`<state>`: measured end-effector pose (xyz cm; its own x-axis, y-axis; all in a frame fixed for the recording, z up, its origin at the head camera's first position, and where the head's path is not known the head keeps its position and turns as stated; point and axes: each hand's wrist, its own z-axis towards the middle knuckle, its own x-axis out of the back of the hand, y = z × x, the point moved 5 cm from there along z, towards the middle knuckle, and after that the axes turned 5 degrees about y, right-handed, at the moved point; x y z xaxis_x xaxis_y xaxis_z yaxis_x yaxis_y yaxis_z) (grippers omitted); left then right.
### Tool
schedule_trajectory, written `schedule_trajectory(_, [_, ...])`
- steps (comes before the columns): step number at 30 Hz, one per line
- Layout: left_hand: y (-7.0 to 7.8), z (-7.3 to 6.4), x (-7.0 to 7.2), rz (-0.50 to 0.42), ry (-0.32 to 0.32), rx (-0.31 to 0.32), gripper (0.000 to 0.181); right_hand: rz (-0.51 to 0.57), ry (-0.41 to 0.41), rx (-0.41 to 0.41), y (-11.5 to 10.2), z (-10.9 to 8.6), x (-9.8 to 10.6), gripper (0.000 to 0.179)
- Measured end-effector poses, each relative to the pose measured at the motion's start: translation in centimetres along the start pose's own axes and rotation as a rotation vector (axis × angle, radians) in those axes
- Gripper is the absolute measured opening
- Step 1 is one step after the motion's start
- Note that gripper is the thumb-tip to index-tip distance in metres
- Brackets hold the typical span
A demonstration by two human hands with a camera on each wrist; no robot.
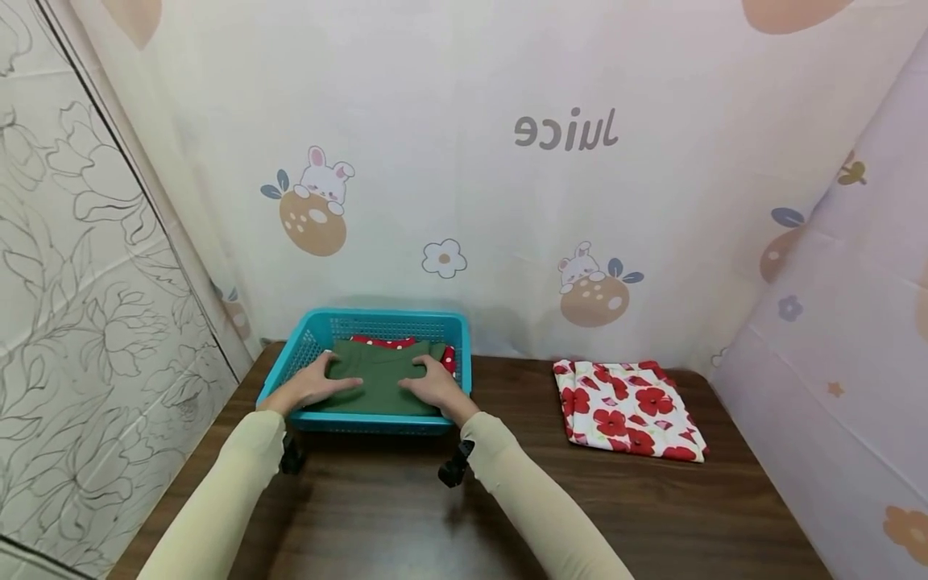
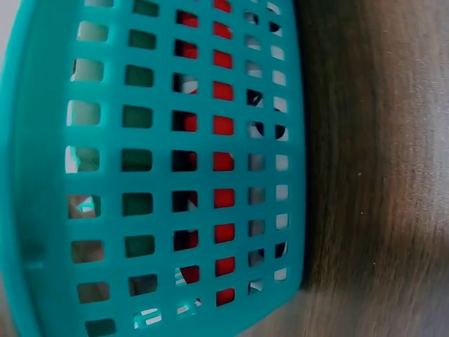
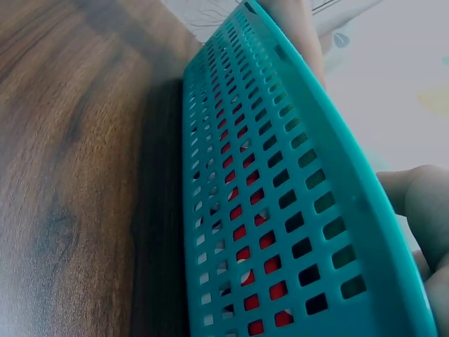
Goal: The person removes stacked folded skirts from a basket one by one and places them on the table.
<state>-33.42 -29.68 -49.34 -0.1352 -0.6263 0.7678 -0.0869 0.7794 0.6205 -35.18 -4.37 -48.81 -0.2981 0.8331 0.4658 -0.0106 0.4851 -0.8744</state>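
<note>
A folded green cloth [image 1: 380, 374] lies on top inside a blue-green plastic basket [image 1: 377, 420]. Beneath it, edges of a red cloth with white dots [image 1: 449, 359] peek out at the back and right. My left hand [image 1: 308, 385] rests on the green cloth's left part, thumb stretched inward. On its right part rests my right hand [image 1: 438, 388], fingers spread and thumb pointing inward. In the left wrist view the perforated basket wall [image 2: 42, 175] hides the left hand. The right wrist view shows part of the right hand [image 3: 431, 210] beyond the basket rim.
A folded white cloth with red flowers [image 1: 631, 411] lies at the right of the dark wooden table [image 1: 377, 515]. A printed curtain [image 1: 471, 177] hangs right behind the basket. Patterned sheets [image 1: 101, 306] close off the sides.
</note>
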Motion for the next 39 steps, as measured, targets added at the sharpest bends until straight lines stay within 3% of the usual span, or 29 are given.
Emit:
schedule_trajectory(5, [0.5,0.7,-0.3,-0.102,-0.042,-0.02,0.099,0.0,-0.012,-0.013,0.2,0.4,0.1,0.057])
schedule_trajectory(15, [1.1,1.7,-1.6,-0.163,-0.083,-0.023,0.09,-0.044,-0.002,0.011,0.5,1.0,-0.4,0.052])
schedule_trajectory(25, [0.9,1.7,-2.0,-0.193,-0.128,-0.05,0.039,-0.046,-0.031,0.039,0.2,1.1,-0.5,0.04])
schedule_trajectory(32, [1.5,1.3,-2.4,-0.259,-0.194,0.017,0.044,-0.06,-0.022,0.026,0.5,1.0,-0.4,0.031])
schedule_trajectory(39, [2.0,1.1,-2.0,-0.197,-0.126,-0.002,0.054,-0.032,0.001,0.036,0.4,1.2,-0.2,0.03])
